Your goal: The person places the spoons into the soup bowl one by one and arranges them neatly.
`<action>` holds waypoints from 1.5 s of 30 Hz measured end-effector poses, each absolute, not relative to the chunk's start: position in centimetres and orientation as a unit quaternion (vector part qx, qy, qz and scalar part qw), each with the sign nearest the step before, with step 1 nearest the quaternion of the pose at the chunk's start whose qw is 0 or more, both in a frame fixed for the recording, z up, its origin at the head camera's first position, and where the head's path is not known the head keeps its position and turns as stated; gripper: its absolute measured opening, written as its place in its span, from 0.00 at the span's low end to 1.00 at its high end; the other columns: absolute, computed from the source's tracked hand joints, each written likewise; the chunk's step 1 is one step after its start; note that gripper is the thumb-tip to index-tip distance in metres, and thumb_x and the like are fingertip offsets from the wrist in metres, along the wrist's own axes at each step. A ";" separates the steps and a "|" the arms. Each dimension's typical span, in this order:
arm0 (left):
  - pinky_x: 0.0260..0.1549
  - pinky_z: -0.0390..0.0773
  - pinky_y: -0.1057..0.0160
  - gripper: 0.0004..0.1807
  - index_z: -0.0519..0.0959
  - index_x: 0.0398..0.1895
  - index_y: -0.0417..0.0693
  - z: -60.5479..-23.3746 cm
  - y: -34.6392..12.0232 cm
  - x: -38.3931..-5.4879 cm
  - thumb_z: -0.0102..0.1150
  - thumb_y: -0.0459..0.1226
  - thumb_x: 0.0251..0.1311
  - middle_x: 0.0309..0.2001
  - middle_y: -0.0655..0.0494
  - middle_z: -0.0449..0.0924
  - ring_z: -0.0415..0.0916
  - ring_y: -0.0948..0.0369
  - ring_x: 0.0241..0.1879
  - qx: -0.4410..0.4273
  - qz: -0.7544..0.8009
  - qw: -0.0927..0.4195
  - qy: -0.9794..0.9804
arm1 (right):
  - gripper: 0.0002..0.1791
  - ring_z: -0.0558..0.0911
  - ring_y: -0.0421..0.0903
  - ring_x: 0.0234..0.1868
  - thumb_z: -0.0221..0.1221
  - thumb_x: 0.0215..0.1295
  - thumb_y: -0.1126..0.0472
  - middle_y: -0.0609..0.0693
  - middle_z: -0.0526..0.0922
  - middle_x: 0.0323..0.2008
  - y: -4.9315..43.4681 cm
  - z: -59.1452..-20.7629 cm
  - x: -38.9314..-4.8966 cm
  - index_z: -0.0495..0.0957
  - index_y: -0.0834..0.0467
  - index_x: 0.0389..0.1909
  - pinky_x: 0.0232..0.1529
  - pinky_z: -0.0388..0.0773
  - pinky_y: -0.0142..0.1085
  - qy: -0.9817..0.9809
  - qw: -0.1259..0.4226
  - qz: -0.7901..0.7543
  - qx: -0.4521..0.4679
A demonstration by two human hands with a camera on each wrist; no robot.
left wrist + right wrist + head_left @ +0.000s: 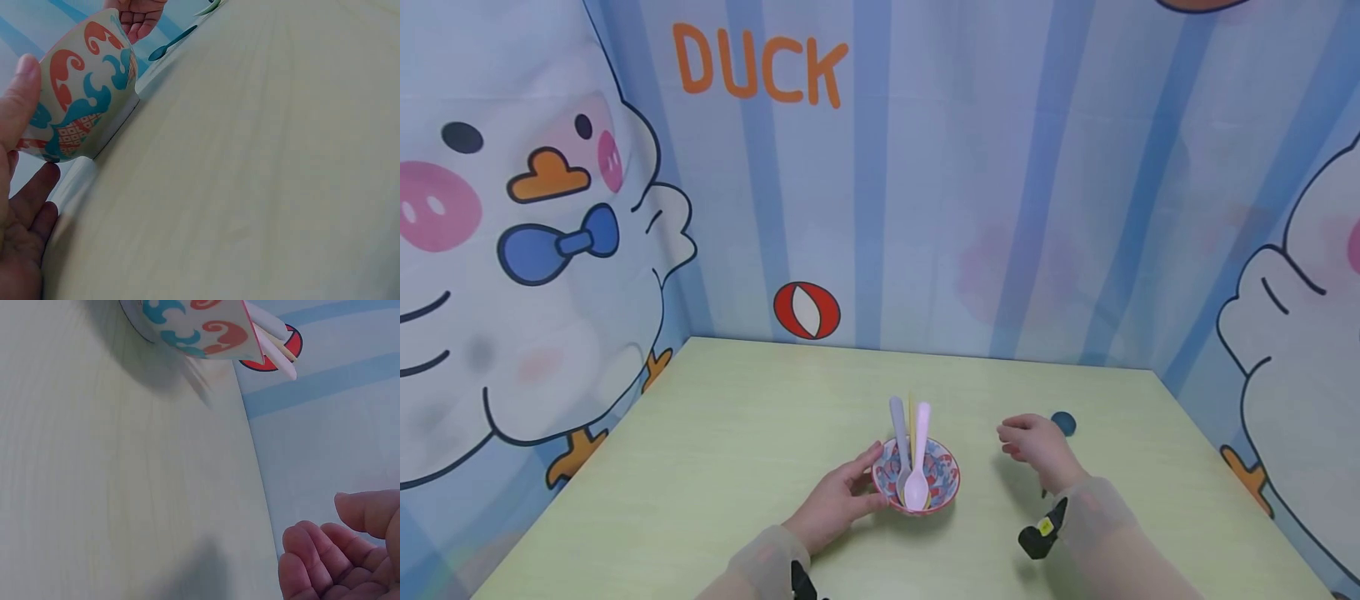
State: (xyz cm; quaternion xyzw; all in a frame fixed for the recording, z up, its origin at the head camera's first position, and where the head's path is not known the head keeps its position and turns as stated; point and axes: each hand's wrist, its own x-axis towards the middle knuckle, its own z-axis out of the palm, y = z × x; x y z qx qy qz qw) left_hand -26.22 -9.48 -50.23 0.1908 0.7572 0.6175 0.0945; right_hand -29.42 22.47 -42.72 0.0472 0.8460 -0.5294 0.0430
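Observation:
A patterned bowl (pixel 951 492) with red and blue designs stands near the middle of the table. Inside it lean a grey spoon (pixel 898 433), a pale pink spoon (pixel 919 467) and a thin yellow utensil (pixel 912 412), its lower part hidden. My left hand (pixel 842 498) grips the bowl's left side; in the left wrist view its thumb lies against the wall and its fingers reach under. To the right of the bowl, my right hand (pixel 1037 446) hovers over the table with loosely bent fingers and nothing in them. A dark teal spoon (pixel 1063 422) lies beyond it, partly hidden by that hand.
The pale yellow-green table (pixel 737 417) ends at a back edge against a blue-striped cloth backdrop (pixel 940 208). Printed ducks cover the cloth on the left and right sides. A black wrist camera (pixel 1041 533) sits at my right wrist.

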 end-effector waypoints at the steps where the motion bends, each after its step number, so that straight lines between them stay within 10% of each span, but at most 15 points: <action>1: 0.60 0.70 0.58 0.42 0.60 0.73 0.61 -50.2 -9.5 -26.2 0.68 0.43 0.54 0.75 0.64 0.51 0.67 0.52 0.63 0.192 0.618 0.093 0.757 | 0.23 0.80 0.56 0.49 0.54 0.71 0.57 0.67 0.77 0.52 22.7 -42.7 -29.4 0.69 0.70 0.59 0.53 0.76 0.49 0.845 0.039 -0.530 0.049; 45: 0.61 0.69 0.56 0.42 0.59 0.73 0.61 -50.0 -9.5 -26.0 0.67 0.42 0.56 0.75 0.65 0.50 0.66 0.53 0.64 0.185 0.616 0.102 0.759 | 0.25 0.72 0.63 0.50 0.57 0.65 0.54 0.68 0.74 0.54 26.8 -45.7 -28.6 0.72 0.67 0.56 0.45 0.68 0.51 0.883 -0.026 -0.417 0.212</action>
